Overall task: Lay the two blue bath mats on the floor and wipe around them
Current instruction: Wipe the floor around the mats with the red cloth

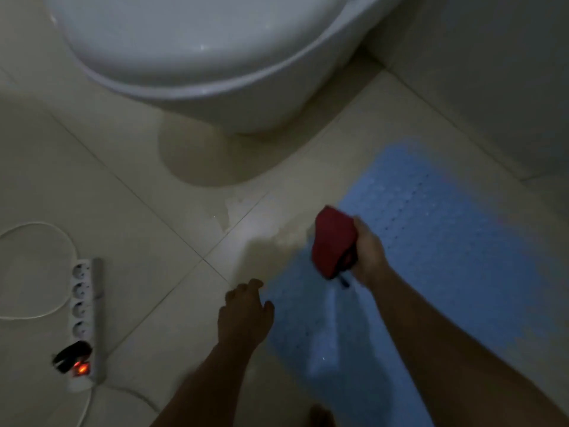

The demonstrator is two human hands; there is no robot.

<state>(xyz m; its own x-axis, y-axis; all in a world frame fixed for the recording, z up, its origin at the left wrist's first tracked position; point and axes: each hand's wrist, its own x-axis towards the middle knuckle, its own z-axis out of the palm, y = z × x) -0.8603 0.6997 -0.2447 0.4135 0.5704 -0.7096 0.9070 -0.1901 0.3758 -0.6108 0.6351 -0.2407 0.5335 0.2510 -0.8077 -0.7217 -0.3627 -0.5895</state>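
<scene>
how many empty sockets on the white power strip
4 show empty on the white plastic power strip, lying on the tiled floor at the left: they run in a row from its far end. A black plug covers the near end by the lit red switch.

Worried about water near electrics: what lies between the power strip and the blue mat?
Head view: bare tile floor and the left hand at the blue mat edge; power strip sits apart.

We look steeply down from head height through our single wide-angle camera at the tiled floor (129, 192), close to both forearms rising from the lower edge, the toilet (197, 57) filling the frame's upper left.
</scene>
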